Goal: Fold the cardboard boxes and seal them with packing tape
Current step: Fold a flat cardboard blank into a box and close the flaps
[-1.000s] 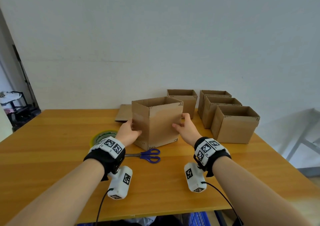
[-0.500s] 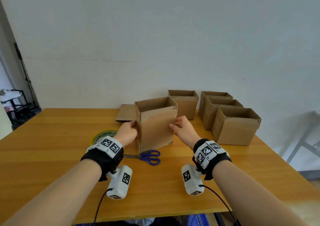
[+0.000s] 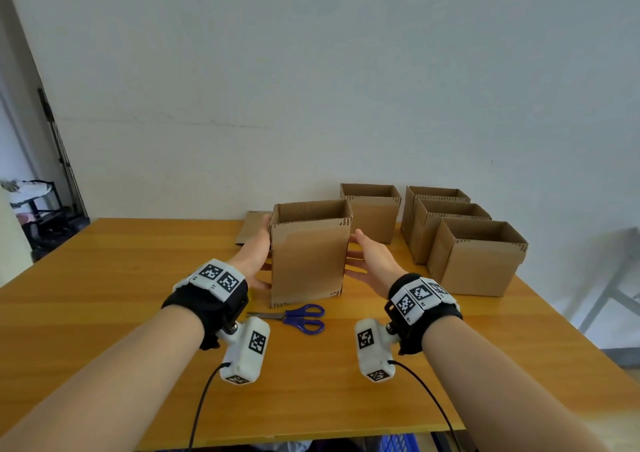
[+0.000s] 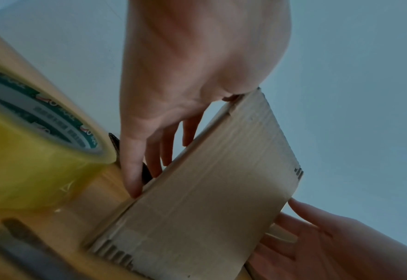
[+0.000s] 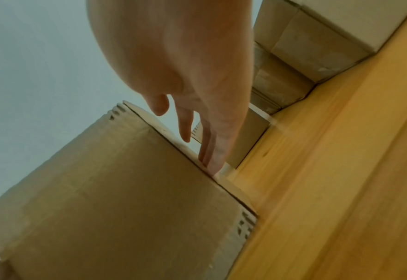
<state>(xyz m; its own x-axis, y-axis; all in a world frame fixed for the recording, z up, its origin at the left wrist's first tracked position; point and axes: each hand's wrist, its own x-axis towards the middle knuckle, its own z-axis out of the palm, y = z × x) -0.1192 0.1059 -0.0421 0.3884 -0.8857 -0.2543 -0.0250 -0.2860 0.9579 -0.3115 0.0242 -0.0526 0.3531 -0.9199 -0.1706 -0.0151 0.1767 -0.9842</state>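
Observation:
An open-topped cardboard box [image 3: 308, 257] stands upright on the wooden table [image 3: 121, 278], one flat face towards me. My left hand [image 3: 257, 259] lies flat against its left side with straight fingers [image 4: 135, 170] and the thumb up near the top corner. My right hand [image 3: 369, 263] presses its straight fingers [image 5: 212, 155] against the right side. The box's bottom is hidden. A roll of yellowish packing tape [image 4: 30, 151] lies just left of the left hand; in the head view my wrist hides it. Blue-handled scissors [image 3: 299, 318] lie in front of the box.
Several more open-topped boxes stand behind and to the right, the nearest [image 3: 479, 261] close to the right edge and another [image 3: 374, 214] behind the held one. A flat cardboard blank [image 3: 251, 232] lies at the back by the wall.
The box has turned from corner-on to square with me and shifted slightly away. Both hands slid from its front corners to lie flat on its left and right sides.

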